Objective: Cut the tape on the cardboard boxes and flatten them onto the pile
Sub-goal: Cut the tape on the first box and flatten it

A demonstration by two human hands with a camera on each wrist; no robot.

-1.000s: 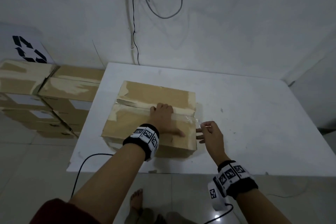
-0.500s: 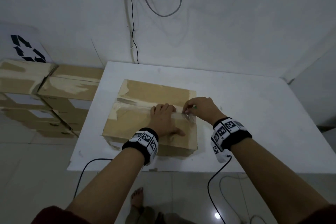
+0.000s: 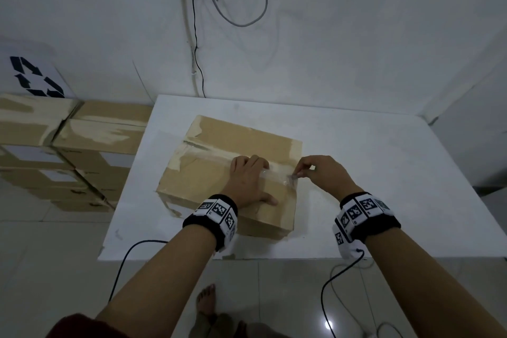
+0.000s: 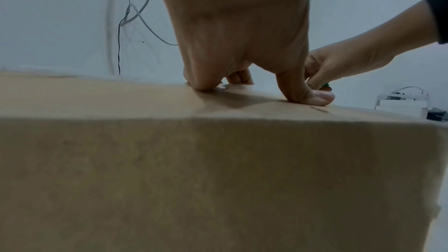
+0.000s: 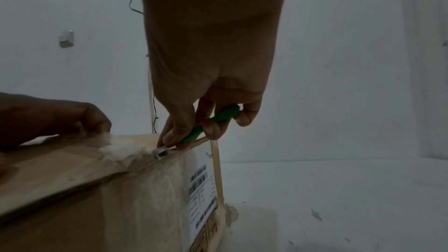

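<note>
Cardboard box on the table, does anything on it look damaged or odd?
Yes. The cardboard box has pale patches where its brown surface is torn off around the tape, and in the right wrist view a loose strip dangles down its labelled side.

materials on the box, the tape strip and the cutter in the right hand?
Box: brown cardboard, matte; torn pale patches show a paper surface.
Tape strip: clear plastic film, glossy and wrinkled, judging by its sheen.
Cutter: green handle, smooth, probably plastic; the silvery tip at the box edge looks like metal. The right hand grips it.
</note>
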